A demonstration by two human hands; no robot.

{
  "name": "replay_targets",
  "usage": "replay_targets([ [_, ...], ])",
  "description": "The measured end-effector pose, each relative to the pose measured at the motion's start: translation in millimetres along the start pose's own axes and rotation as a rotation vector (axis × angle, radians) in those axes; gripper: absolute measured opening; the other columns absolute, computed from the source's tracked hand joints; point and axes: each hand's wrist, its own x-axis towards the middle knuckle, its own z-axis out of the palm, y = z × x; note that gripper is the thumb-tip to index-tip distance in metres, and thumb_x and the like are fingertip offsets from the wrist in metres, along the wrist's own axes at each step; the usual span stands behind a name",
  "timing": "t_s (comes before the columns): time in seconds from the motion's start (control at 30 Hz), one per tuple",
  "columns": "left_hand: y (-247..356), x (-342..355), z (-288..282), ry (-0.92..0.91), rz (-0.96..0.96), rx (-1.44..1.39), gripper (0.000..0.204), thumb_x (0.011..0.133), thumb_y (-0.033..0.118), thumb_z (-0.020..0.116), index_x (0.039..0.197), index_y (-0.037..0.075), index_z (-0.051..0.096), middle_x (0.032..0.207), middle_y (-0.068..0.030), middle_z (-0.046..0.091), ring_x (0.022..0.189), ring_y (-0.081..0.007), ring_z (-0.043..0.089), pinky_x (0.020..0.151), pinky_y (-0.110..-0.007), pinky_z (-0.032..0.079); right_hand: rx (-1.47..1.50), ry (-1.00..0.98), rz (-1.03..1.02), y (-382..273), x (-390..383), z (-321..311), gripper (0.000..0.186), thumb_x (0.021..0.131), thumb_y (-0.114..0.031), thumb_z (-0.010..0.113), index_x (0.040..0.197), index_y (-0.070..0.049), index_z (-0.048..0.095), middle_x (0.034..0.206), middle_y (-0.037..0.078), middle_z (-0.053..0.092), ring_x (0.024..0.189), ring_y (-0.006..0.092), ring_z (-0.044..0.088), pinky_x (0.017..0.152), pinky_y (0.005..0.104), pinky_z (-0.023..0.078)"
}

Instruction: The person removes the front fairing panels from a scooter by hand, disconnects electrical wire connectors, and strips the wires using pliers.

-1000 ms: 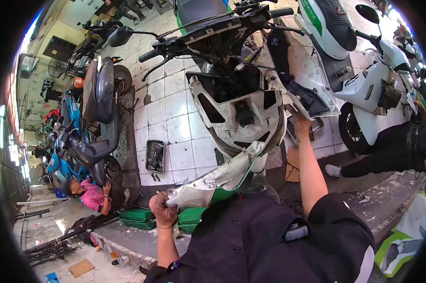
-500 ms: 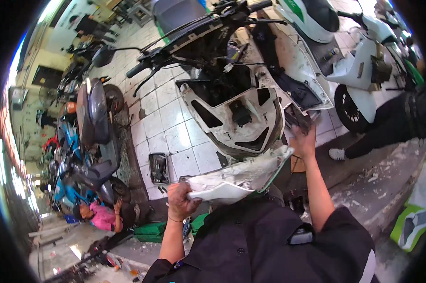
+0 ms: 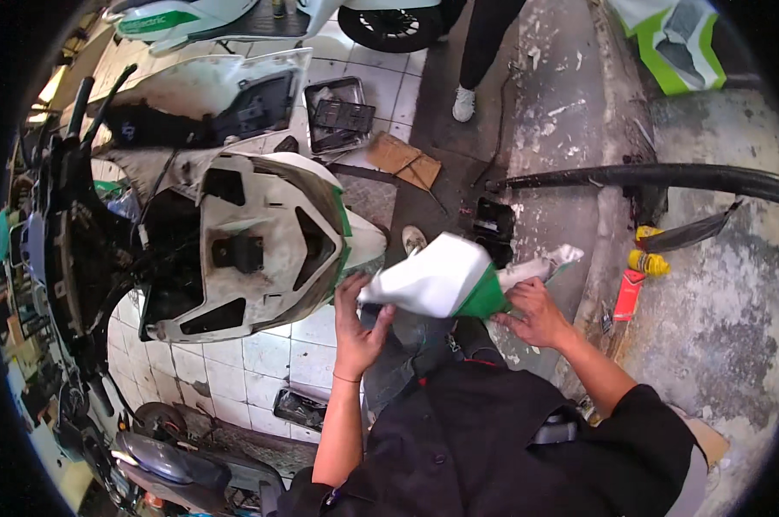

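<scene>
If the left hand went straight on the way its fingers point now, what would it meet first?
Past the white-and-green panel it holds, the left hand would probably meet the scooter's front fender first, though this single view leaves the depth between them unclear.

"What lay on the tiled floor?"
"Shallow tray, dark parts in it. Brown cardboard lay just beside."
"And on the grey concrete?"
"Saw a red packet there, yellow container near it."
</scene>
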Motion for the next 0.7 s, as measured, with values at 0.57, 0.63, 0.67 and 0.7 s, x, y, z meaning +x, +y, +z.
replay_targets([
  [0.57, -58.6, -377.1, -48.7, -0.034, -1.461, 0.245, 0.064, 0.094, 0.036, 0.075, 0.138, -0.006, 0.055, 0.132, -0.0230, 0.069, 0.124, -0.0311, 0.065, 0.105, -0.040, 0.050, 0.158, 0.010, 1.381, 528.5, 11.0, 318.7, 0.039, 0.094, -0.029, 0.063, 0.121, -0.002, 0.070, 0.110, 0.022, 0.072, 0.099, 0.0356, 0.070, 0.086, 0.0488, 0.054],
  [0.63, -36.2, -376.9, -32.9, -0.122, -1.590, 0.319, 0.064, 0.095, 0.038, 0.074, 0.139, -0.004, 0.055, 0.133, -0.0241, 0.068, 0.126, -0.0360, 0.065, 0.106, -0.041, 0.050, 0.435, -0.039, 1.500, 552.4, 3.0, 315.3, 0.041, 0.095, -0.036, 0.070, 0.119, -0.003, 0.072, 0.106, 0.014, 0.075, 0.091, 0.0263, 0.071, 0.075, 0.0437, 0.059],
  [0.67, -26.8, -372.5, -20.7, -0.125, -1.473, 0.367, 0.063, 0.096, 0.040, 0.074, 0.139, -0.002, 0.055, 0.132, -0.0241, 0.068, 0.122, -0.0366, 0.067, 0.103, -0.042, 0.052, 0.647, 0.130, 1.491, 561.5, -6.2, 310.9, 0.046, 0.095, -0.039, 0.071, 0.117, 0.001, 0.073, 0.108, 0.014, 0.075, 0.092, 0.0267, 0.071, 0.078, 0.0436, 0.059],
  [0.7, -22.8, -364.7, -12.3, -0.071, -1.492, 0.327, 0.062, 0.096, 0.039, 0.073, 0.139, -0.002, 0.054, 0.131, -0.0237, 0.069, 0.120, -0.0356, 0.068, 0.103, -0.041, 0.053, 0.779, 0.388, 1.567, 566.2, -10.9, 308.9, 0.051, 0.095, -0.043, 0.072, 0.114, 0.005, 0.073, 0.110, 0.013, 0.076, 0.093, 0.0272, 0.071, 0.080, 0.0435, 0.059],
])
